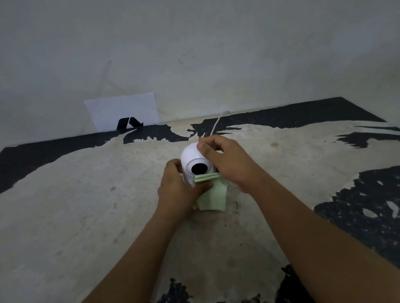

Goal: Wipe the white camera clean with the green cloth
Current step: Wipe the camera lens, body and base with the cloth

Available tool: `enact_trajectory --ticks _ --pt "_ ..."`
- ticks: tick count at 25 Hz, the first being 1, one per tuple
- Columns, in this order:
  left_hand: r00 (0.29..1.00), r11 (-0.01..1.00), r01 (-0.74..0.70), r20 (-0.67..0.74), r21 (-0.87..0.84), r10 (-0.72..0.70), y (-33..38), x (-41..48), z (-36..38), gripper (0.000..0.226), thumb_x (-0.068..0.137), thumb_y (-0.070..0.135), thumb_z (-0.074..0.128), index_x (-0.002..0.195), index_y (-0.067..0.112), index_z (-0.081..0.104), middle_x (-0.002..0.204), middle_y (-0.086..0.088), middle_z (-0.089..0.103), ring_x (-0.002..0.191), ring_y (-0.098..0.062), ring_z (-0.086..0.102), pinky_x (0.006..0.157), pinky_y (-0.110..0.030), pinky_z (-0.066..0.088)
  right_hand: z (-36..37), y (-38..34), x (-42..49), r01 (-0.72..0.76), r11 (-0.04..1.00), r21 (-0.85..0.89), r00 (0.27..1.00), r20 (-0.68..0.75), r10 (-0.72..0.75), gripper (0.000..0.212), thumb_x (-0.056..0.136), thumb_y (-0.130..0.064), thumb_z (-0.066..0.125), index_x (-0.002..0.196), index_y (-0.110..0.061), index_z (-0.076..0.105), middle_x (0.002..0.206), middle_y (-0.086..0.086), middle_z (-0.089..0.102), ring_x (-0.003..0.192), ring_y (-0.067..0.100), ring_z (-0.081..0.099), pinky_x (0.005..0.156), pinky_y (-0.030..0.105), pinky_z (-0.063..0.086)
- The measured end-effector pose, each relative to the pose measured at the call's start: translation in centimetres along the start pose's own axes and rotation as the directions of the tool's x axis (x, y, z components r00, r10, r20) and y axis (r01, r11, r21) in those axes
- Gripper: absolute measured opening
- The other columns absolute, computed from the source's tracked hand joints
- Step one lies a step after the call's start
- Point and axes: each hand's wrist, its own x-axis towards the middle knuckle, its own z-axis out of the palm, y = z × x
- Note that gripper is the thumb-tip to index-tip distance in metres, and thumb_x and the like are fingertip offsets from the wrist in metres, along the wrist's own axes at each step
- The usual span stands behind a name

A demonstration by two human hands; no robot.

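Observation:
A white dome-shaped camera (pixel 191 156) with a round black lens stands upright on the worn table (pixel 77 212), near its middle. My right hand (pixel 227 163) grips the camera's upper right side, thumb on top of the dome. My left hand (pixel 177 190) presses the folded green cloth (pixel 213 196) against the camera's lower front, just under the lens. The cloth hangs down over the base and hides it. A thin white cable (pixel 217 122) runs from behind the camera towards the wall.
A white sheet of paper (pixel 121 110) with a black logo leans against the wall at the table's back edge, left of centre. The tabletop is pale with peeling black patches along its back, right and near edges.

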Motion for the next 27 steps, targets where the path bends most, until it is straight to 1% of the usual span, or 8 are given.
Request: enact_trajectory --ticks 2,5,11,15,18,21,23,27 --pt "0.997 0.997 0.051 -0.062 -0.051 -0.054 0.2 -0.2 1.0 0.08 0.041 0.062 0.075 0.106 0.037 0.035 0.109 0.003 0.058 0.096 -0.023 0.059 0.087 -0.051 0.049 -0.1 0.0 0.0 0.004 1.0 0.002 1.0 0.004 -0.004 0.032 0.089 -0.04 0.056 0.114 -0.022 0.064 0.113 -0.004 0.065 0.104 0.011 0.059 0.087 0.026 0.046" --pt "0.997 0.997 0.037 -0.067 -0.067 -0.042 0.1 -0.1 0.7 0.066 0.05 0.056 0.077 0.1 0.043 0.035 0.1 0.009 0.058 0.092 -0.02 0.059 0.087 -0.049 0.049 -0.1 0.0 -0.1 0.01 1.0 0.006 1.0 0.005 -0.01 0.033 0.089 -0.04 0.056 0.115 -0.021 0.064 0.114 -0.004 0.065 0.105 0.01 0.059 0.088 0.025 0.046" --pt "0.976 0.976 -0.193 0.127 0.103 0.179 -0.5 0.8 -3.9 0.028 0.077 0.029 0.07 0.102 0.028 0.058 0.088 0.014 0.062 0.078 0.001 0.056 0.068 -0.015 0.042 -0.1 0.2 0.0 -0.004 0.999 0.037 1.0 0.017 0.004 0.032 0.088 -0.042 0.058 0.113 -0.023 0.065 0.116 -0.007 0.065 0.107 0.009 0.058 0.094 0.032 0.048" --pt "0.947 0.938 -0.294 0.189 0.183 0.26 -0.1 1.5 -5.1 0.01 0.084 0.028 0.06 0.094 0.029 0.06 0.088 0.007 0.064 0.081 -0.013 0.06 0.069 -0.022 0.043 -0.1 0.2 0.0 -0.006 0.999 0.042 1.0 0.018 0.005 0.032 0.088 -0.042 0.058 0.112 -0.024 0.065 0.115 -0.007 0.065 0.106 0.009 0.058 0.092 0.03 0.046" --pt "0.969 0.968 -0.21 0.165 0.141 0.186 -0.4 0.9 -3.9 0.033 0.077 0.036 0.067 0.106 0.025 0.054 0.093 0.006 0.062 0.081 -0.01 0.058 0.072 -0.029 0.046 -0.1 0.1 -0.1 -0.014 0.999 0.038 1.0 0.02 0.013 0.032 0.088 -0.041 0.057 0.114 -0.023 0.064 0.115 -0.006 0.064 0.108 0.011 0.058 0.093 0.032 0.047" --pt "0.995 0.992 -0.099 0.038 0.073 0.097 -0.6 0.3 -1.3 0.063 0.057 0.058 0.069 0.108 0.031 0.043 0.1 0.004 0.062 0.086 -0.016 0.061 0.079 -0.042 0.052 0.0 0.0 -0.2 -0.008 0.999 0.046 1.0 0.013 0.008 0.032 0.089 -0.04 0.057 0.114 -0.023 0.064 0.109 -0.008 0.062 0.106 0.012 0.058 0.092 0.032 0.048" --pt "0.997 0.999 -0.02 -0.068 0.041 0.023 -0.3 0.2 0.4 0.071 0.051 0.064 0.067 0.107 0.031 0.04 0.106 0.0 0.062 0.093 -0.023 0.061 0.082 -0.048 0.052 -0.1 -0.1 -0.2 -0.003 0.999 0.051 1.0 0.012 0.002 0.031 0.089 -0.039 0.057 0.115 -0.022 0.064 0.109 -0.007 0.063 0.104 0.01 0.058 0.088 0.025 0.046" --pt "0.98 0.996 0.089 -0.179 0.011 -0.085 0.8 -0.3 2.1 0.071 0.061 0.055 0.073 0.116 0.025 0.039 0.117 -0.005 0.055 0.105 -0.029 0.053 0.093 -0.05 0.045 -0.1 -0.2 -0.3 -0.003 0.999 0.05 1.0 0.017 0.002 0.031 0.09 -0.038 0.056 0.115 -0.022 0.064 0.111 -0.008 0.063 0.102 0.007 0.057 0.082 0.019 0.043"
